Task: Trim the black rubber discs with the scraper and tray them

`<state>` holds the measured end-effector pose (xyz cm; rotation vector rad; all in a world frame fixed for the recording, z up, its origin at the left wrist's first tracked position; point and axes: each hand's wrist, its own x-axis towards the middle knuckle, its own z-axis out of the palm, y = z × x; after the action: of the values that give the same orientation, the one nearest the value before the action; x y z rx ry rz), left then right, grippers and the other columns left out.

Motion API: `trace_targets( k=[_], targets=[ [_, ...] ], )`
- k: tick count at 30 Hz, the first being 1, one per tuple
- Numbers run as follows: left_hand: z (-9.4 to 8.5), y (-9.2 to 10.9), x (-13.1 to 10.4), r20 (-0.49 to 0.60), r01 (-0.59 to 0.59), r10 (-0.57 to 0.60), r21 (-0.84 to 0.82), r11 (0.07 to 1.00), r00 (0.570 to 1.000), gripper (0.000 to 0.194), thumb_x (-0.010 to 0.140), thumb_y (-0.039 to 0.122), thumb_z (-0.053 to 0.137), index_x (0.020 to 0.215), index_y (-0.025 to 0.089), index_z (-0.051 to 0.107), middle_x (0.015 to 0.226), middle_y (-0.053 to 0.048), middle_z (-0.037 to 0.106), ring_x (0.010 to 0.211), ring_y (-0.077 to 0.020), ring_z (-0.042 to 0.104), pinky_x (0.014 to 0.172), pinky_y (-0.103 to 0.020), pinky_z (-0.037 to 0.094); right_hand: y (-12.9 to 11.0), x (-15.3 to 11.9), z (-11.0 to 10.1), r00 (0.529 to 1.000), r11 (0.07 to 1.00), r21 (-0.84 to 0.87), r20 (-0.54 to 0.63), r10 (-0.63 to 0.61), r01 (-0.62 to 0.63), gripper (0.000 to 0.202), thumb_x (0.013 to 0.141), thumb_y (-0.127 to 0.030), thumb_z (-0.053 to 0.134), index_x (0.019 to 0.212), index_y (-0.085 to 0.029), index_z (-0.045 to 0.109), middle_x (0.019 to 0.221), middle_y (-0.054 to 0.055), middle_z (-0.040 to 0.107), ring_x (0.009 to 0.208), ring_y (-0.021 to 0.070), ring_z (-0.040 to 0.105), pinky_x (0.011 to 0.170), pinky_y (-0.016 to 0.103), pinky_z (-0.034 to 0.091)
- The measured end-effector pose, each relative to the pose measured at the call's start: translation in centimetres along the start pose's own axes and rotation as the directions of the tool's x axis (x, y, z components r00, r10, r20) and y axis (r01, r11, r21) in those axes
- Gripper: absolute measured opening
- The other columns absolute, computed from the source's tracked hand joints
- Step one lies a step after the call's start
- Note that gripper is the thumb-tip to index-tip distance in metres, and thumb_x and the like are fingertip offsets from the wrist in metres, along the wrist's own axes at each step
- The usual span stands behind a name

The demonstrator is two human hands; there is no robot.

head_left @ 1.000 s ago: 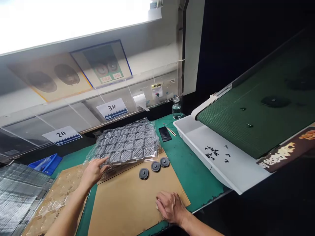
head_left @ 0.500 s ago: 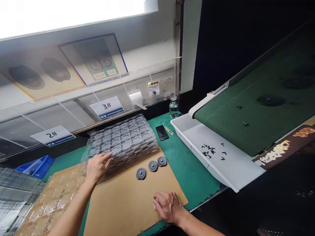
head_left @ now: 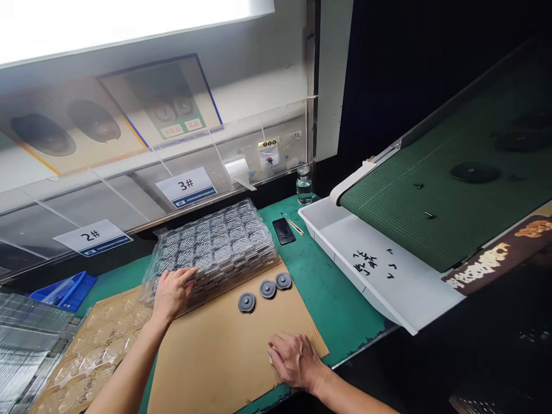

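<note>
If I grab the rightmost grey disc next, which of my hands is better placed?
Probably your right hand: it's over the cardboard, closer to the rightmost grey disc, though curled, possibly holding something. Your left hand is farther off, at the stack of clear trays.

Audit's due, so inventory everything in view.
Flat cardboard: uncounted, brown, centre, left
Moulded plastic trays: many, clear, centre, left
Conveyor belt: one, green, right
Shallow tub: one, white, right
Round discs: three grey, cardboard; more, belt
Small slivers: several, black, tub, belt
Phone-like rectangle: one, black, beside trays
Slim tool: one, pale, alongside
Glass bottle: one, clear, back
Plastic bin: one, blue, left
Number cards: two, white-blue, back
Posters: two, pale, back
Roll: one, white, back
Tabletop: one, green, centre
Light: one, white, top
Left grip: one, at trays
Right grip: one, over cardboard
</note>
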<state>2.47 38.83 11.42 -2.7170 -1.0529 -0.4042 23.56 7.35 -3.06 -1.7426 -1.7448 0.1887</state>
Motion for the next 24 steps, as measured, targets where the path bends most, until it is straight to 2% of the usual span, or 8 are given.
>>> trace_targets(
  k=[3,6,10,12,14,18,21,24],
  targets=[
    [-0.2,-0.4,-0.1,0.001,0.013,-0.013,-0.027,1.0,1.0,0.038,0.091,0.03,0.051,0.121,0.026,0.074,0.113,-0.011,0.077,0.101,-0.0307,0.071,0.106,-0.054,0.045,0.0,0.0,0.0,1.0,1.0,0.003,-0.007,-0.005,0.005,0.014,0.094,-0.024,0.048,0.087,-0.023,0.06,0.08,0.0,0.067,0.068,0.0138,0.062,0.06,0.028,0.029],
    [-0.6,0.2,-0.1,-0.028,0.032,-0.034,-0.058,0.998,0.999,0.039,0.091,0.032,0.053,0.124,0.024,0.072,0.12,-0.014,0.073,0.107,-0.0328,0.068,0.103,-0.052,0.047,0.0,0.0,0.0,1.0,1.0,0.003,-0.014,-0.009,0.009,0.012,0.094,-0.024,0.049,0.088,-0.022,0.06,0.081,0.0,0.068,0.068,0.0138,0.062,0.06,0.028,0.029],
    [-0.1,4.2,-0.8,-0.07,0.048,-0.057,-0.131,0.99,0.996,0.044,0.099,0.035,0.048,0.137,0.021,0.063,0.139,-0.019,0.061,0.13,-0.0361,0.055,0.112,-0.054,0.04,0.1,0.0,0.1,1.0,1.0,0.005,-0.022,-0.011,0.011,0.013,0.094,-0.024,0.05,0.088,-0.022,0.061,0.081,0.0,0.068,0.068,0.0137,0.061,0.059,0.027,0.028],
    [1.3,7.1,-1.5,-0.003,0.006,-0.007,-0.204,0.979,1.0,0.043,0.1,0.034,0.047,0.139,0.024,0.062,0.137,-0.016,0.063,0.129,-0.0316,0.056,0.112,-0.048,0.043,0.2,-0.1,0.2,1.0,1.0,0.006,-0.025,-0.013,0.013,0.015,0.096,-0.024,0.048,0.087,-0.022,0.061,0.081,0.0,0.067,0.067,0.0136,0.06,0.059,0.027,0.027],
    [3.1,9.7,-2.1,0.112,-0.04,0.076,-0.294,0.955,0.991,0.045,0.095,0.034,0.058,0.14,0.029,0.062,0.138,-0.011,0.064,0.128,-0.0286,0.057,0.109,-0.043,0.047,0.3,-0.1,0.3,1.0,1.0,0.007,-0.025,-0.016,0.017,0.017,0.097,-0.025,0.047,0.086,-0.022,0.061,0.08,0.001,0.067,0.067,0.0137,0.059,0.06,0.027,0.027],
    [6.3,12.2,-2.3,0.311,0.0,0.153,-0.442,0.897,0.938,0.076,0.07,0.029,0.084,0.142,0.026,0.06,0.146,-0.013,0.059,0.133,-0.0334,0.055,0.11,-0.046,0.047,0.5,-0.2,0.6,1.0,1.0,0.021,-0.022,-0.021,0.022,0.019,0.098,-0.025,0.045,0.09,-0.022,0.063,0.08,0.001,0.067,0.068,0.0137,0.059,0.061,0.028,0.028],
    [7.0,12.5,-2.6,0.387,0.085,0.148,-0.523,0.848,0.91,0.056,0.078,0.029,0.081,0.131,0.021,0.066,0.137,-0.014,0.063,0.127,-0.0322,0.058,0.11,-0.05,0.045,0.6,-0.2,0.6,1.0,0.999,0.044,-0.019,-0.017,0.018,0.022,0.099,-0.026,0.044,0.093,-0.022,0.064,0.081,0.001,0.067,0.069,0.0138,0.06,0.062,0.027,0.03],
    [6.3,13.1,-4.1,0.412,0.209,0.061,-0.578,0.789,0.909,0.042,0.089,0.034,0.072,0.127,0.02,0.064,0.13,-0.012,0.064,0.119,-0.0291,0.059,0.105,-0.053,0.046,0.8,-0.3,0.5,1.0,0.996,0.086,-0.012,-0.026,0.027,0.025,0.102,-0.026,0.042,0.093,-0.022,0.066,0.082,0.001,0.068,0.069,0.0132,0.06,0.062,0.026,0.031]
  ],
)
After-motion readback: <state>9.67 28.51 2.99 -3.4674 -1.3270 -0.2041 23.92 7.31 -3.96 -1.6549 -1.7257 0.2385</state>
